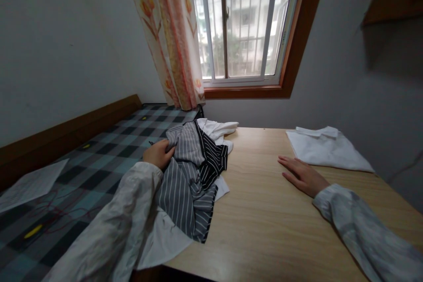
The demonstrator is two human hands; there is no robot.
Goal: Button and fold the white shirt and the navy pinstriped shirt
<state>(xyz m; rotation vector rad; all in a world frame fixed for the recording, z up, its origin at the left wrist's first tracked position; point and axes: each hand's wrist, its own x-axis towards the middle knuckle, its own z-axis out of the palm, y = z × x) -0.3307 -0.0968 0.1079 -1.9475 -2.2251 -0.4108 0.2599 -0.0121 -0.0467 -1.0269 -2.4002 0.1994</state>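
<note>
My left hand (158,153) is closed on the edge of a grey and black striped garment (191,172) that lies crumpled at the left edge of the wooden table (264,211). White cloth (216,128) lies under and behind the striped garment. My right hand (302,175) rests flat on the table with its fingers stretched out, holding nothing. A folded white garment (325,147) lies just beyond it at the table's far right.
A bed with a checked cover (82,172) runs along the left wall, with a sheet of paper (29,185) on it. A window (244,22) with a floral curtain (172,35) is straight ahead. Grey walls close in at right.
</note>
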